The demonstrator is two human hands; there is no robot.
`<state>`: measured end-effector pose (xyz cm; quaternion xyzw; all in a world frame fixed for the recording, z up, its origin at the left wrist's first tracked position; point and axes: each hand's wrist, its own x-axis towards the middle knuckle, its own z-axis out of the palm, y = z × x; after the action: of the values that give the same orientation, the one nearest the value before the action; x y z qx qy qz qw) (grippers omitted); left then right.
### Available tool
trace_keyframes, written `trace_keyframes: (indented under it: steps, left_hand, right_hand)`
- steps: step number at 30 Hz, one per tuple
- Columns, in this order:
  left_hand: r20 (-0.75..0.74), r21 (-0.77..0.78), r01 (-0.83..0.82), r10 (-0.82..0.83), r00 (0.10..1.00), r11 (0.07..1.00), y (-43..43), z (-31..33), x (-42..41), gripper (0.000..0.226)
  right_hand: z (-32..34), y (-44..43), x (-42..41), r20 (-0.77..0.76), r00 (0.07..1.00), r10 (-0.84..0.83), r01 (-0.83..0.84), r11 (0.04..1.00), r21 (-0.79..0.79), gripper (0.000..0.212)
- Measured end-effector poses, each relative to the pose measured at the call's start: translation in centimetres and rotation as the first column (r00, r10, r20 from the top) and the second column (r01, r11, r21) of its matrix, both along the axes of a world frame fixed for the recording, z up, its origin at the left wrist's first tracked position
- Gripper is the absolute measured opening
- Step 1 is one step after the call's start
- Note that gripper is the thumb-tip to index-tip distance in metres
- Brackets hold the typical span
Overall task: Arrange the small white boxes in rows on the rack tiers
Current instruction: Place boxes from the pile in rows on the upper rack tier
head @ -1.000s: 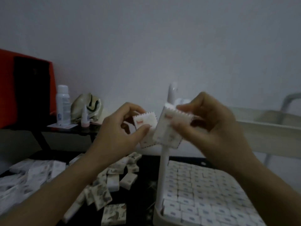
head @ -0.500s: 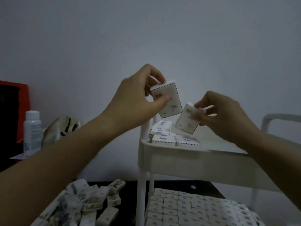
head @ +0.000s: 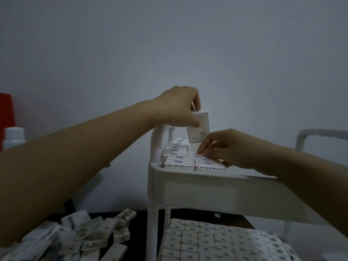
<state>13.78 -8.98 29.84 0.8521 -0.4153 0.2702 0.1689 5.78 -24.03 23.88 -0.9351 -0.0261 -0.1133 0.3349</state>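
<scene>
**One box held over the top tier, the other hand down among the rows**

The left hand (head: 178, 108) reached in from the left and held a small white cardboard box with a red-and-blue dashed border (head: 200, 129) upright above the far left part of the top tier. Its grip was clamped on the box's upper end, thumb on the near face. The right hand (head: 227, 147) sat lower, just right of that box. Its curled fingertips (head: 203, 153) touched the flat-lying rows of white boxes (head: 178, 160) at the tier's left end. Whether its grip had closed on one of them could not be told.

Those rows lay inside the pale rim of the white plastic rack (head: 197, 189). Below, more white boxes (head: 207, 240) covered the lower tier edge to edge. To the near left, a loose heap of white boxes (head: 90, 236) lay on the dark surface (head: 103, 214). At the far left stood a white bottle (head: 14, 137), with a red panel (head: 6, 110) behind it.
</scene>
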Motion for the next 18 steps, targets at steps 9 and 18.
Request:
trace_keyframes:
  steps: [9,18]
  left_hand:
    - [-0.072,0.132,0.002,0.007,0.997,0.991,-1.7,-0.4,0.8,0.038]
    - [-0.188,0.347,0.012,0.057,0.981,0.938,-1.5,-0.3,0.7,0.019]
  right_hand:
    - [0.5,-0.3,-1.3,-0.109,0.993,-0.054,0.039,0.991,-0.128,0.035]
    - [0.4,-0.9,-1.0,0.083,0.994,-0.065,0.071,0.994,-0.078,0.055]
